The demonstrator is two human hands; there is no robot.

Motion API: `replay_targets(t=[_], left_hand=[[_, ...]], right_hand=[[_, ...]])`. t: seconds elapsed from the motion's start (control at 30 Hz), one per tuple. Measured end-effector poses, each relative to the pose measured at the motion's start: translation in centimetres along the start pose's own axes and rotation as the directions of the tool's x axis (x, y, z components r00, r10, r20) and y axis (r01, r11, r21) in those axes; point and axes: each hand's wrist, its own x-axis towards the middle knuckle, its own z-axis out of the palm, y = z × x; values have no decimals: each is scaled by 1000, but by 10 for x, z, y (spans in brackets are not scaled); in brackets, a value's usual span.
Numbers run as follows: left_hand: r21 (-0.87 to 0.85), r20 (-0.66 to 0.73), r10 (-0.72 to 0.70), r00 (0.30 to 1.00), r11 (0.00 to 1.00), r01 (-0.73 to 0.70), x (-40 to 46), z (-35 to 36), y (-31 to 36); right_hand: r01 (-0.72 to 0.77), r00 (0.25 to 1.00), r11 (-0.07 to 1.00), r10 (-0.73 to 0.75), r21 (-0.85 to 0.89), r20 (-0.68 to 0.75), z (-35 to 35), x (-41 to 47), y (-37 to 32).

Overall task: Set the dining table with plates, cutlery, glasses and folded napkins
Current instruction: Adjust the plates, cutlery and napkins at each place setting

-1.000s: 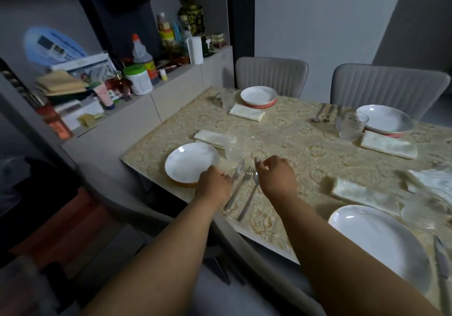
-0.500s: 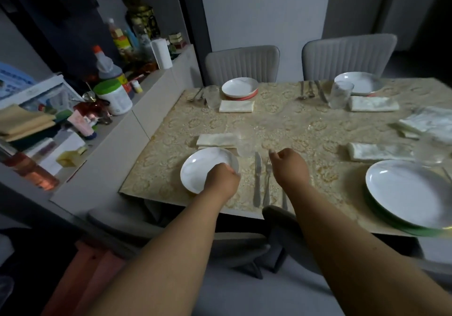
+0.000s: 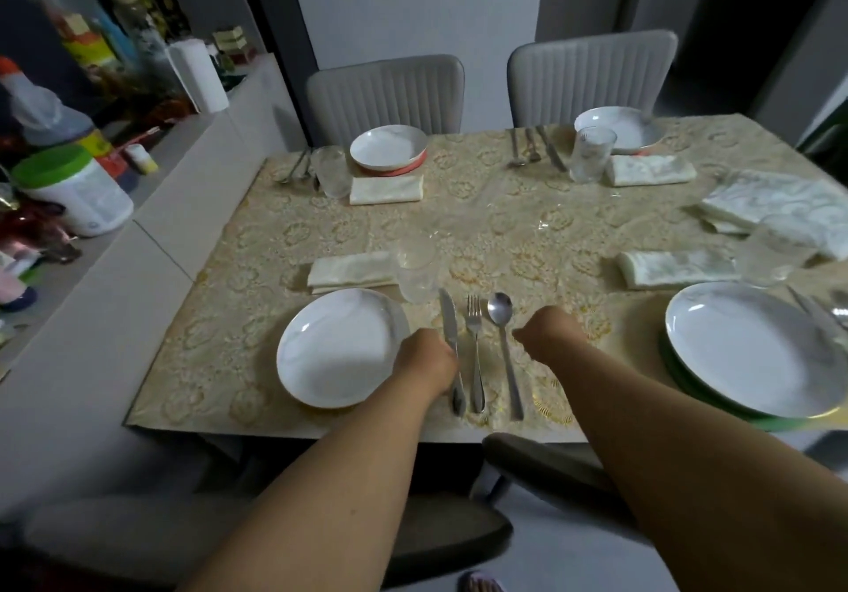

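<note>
Three pieces of cutlery lie side by side: knife (image 3: 450,339), fork (image 3: 474,348), spoon (image 3: 504,344), at three o'clock of the plate (image 3: 337,347). The left hand (image 3: 426,366), curled, perhaps touches the knife; the right hand (image 3: 550,333) hangs curled, its grip unclear.

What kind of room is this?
Most likely a home dining room: a table under a patterned cloth laid with plates, padded chairs pulled up to it, and a side counter crowded with household bottles and jars.
</note>
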Motion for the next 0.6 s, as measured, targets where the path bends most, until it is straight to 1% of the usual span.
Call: replay_targets(t=[0.07,0.2,0.33,0.6], left_hand=[[47,14,-1,1000,999,0,12,11,4],[113,-10,-30,1000,993,31,29,32,7],[137,-39,-26,999,990,31,40,52,11],[183,-32,-19,999,983,25,45,64,18]], right_hand=[[4,999,1000,-3,-22,39,10,10,1],[4,996,995,5,-98,94,27,19,4],[-41,997,993,48,-109,56,35,29,9],[-32,998,991,39,-127,56,42,27,3]])
